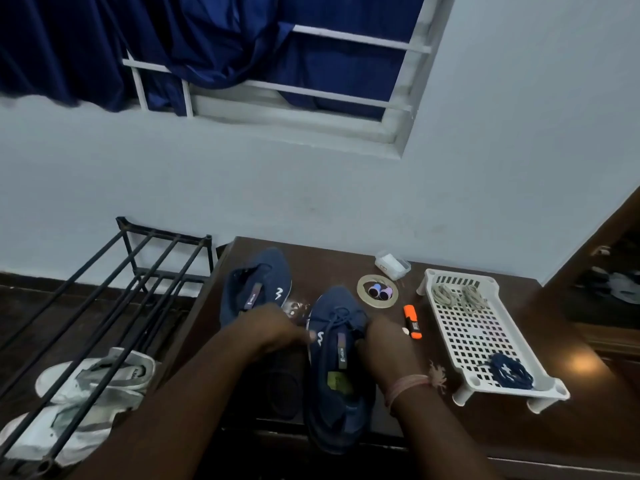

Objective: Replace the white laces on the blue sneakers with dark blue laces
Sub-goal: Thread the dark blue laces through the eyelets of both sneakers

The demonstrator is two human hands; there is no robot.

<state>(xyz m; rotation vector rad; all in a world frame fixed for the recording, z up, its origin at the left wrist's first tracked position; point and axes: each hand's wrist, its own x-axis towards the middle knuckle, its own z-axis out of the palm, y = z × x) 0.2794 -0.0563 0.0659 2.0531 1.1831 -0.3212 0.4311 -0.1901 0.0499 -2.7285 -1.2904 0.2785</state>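
Note:
Two blue sneakers stand on a dark wooden table. The near sneaker [337,368] has a dark blue lace [341,318] threaded across its front. My left hand [277,329] holds the sneaker's left side near the eyelets. My right hand [382,336] grips its right side, fingers curled at the lace; the lace ends are hidden. The far sneaker [258,284] lies behind with no lace visible. On a white perforated tray [481,337] lie two coiled white laces [459,296] at the far end and a bundled dark blue lace [509,370] at the near end.
An orange highlighter [412,321], a tape ring [377,292] with small spools inside and a clear plastic box [392,265] lie between sneakers and tray. A black metal rack [114,289] stands left, over white shoes [93,382] on the floor. A wall rises behind.

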